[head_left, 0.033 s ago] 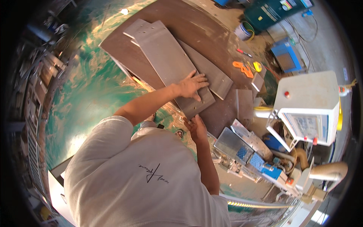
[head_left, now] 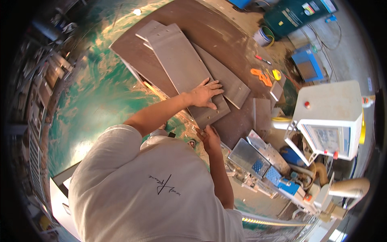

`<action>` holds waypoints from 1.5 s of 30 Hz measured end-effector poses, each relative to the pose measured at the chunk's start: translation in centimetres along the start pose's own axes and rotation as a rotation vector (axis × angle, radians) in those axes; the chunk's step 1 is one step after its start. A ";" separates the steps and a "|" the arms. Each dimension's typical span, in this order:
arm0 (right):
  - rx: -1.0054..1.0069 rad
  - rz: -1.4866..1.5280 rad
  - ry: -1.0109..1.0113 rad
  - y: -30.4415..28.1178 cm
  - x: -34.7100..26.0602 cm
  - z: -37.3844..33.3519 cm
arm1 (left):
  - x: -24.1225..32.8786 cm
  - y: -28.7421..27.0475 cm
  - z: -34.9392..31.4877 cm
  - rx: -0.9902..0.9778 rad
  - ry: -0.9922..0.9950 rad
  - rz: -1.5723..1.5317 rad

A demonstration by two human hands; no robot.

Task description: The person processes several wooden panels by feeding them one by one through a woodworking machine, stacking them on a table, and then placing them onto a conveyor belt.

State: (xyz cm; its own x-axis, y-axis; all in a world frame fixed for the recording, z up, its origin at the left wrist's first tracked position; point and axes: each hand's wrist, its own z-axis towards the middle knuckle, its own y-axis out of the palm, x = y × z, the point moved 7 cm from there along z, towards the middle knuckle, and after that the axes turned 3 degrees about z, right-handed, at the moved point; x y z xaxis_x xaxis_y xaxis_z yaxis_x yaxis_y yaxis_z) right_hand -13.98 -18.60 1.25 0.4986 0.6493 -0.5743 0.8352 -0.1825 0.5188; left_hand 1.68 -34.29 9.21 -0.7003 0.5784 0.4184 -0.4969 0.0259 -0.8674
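Grey-brown boards lie stacked and fanned on a brown table. My left hand (head_left: 204,95) rests on the top board (head_left: 181,68) near its near end, fingers spread and palm down. This board has small round holes near its ends. A second board (head_left: 227,80) sticks out from beneath it on the right, and more board ends with pale edges show at the far left. Just off the top board's near corner is my right hand (head_left: 210,140), its fingers bent toward the thumb. Whatever these fingers may hold is too small to make out.
On the table (head_left: 217,24) to the right lie an orange tool (head_left: 262,76), a yellow tape measure (head_left: 276,74), a red-and-black pen (head_left: 263,59) and small board pieces. A machine with a white control box (head_left: 328,105) stands close on the right. Sawdust covers the green floor (head_left: 84,117).
The view has shifted slightly. My right hand has drawn a little back from the board's corner, its thumb lower. My left hand stays flat on the top board.
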 end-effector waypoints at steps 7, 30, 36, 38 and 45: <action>0.050 0.048 -0.149 -5.2 -1.5 -3.2 | -10.1 -9.5 -12.1 0.761 -0.677 0.159; 0.165 -0.456 -0.168 -12.9 1.8 -7.2 | -17.2 -6.8 -27.7 0.644 -1.448 -0.399; 0.438 -0.207 -0.126 -21.8 0.3 -14.6 | -12.8 -2.5 -28.9 0.363 -1.262 -1.040; 0.518 -0.047 -0.201 -25.7 0.2 -15.9 | -8.6 -1.4 -27.4 0.105 -1.259 -0.947; 0.943 0.484 -0.603 -30.5 -0.4 -22.5 | 6.2 1.6 -18.1 -0.388 -0.646 -0.719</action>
State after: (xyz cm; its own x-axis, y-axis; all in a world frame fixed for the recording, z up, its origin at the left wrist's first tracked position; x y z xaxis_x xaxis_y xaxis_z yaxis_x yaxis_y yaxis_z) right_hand -44.88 3.36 -0.11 0.6239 -0.0355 -0.7807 0.2492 -0.9378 0.2417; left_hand 5.85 -15.89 5.52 -0.5023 -0.2209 0.8360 -0.7868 0.5177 -0.3359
